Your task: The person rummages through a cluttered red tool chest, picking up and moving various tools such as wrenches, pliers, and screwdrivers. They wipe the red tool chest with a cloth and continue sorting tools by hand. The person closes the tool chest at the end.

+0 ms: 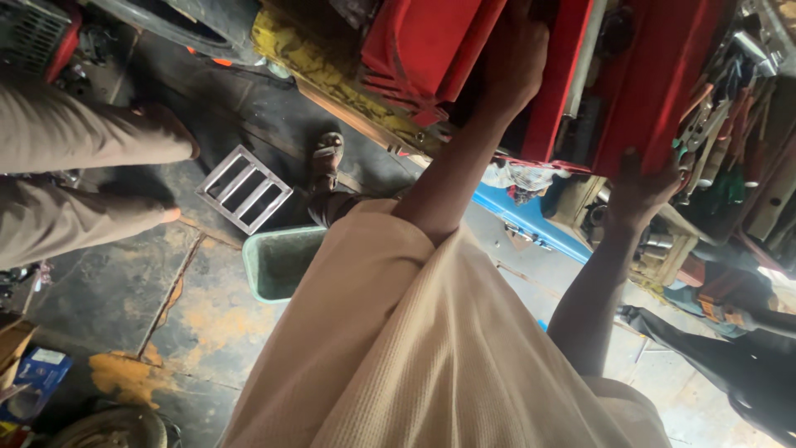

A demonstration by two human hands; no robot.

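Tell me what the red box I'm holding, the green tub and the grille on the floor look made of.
Red box: seems painted sheet metal, with flat folded panels and a glossy coat; moulded plastic can't be ruled out. Left hand and right hand both rest on it. Green tub: likely plastic, with a matte pale finish and rounded rim. Grille: bare light metal, probably aluminium or steel, with straight bars and a dull sheen.

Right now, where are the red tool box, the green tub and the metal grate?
red tool box (655, 75): head view, right red panel.
green tub (278, 261): head view, inner wall.
metal grate (244, 189): head view, middle bars.
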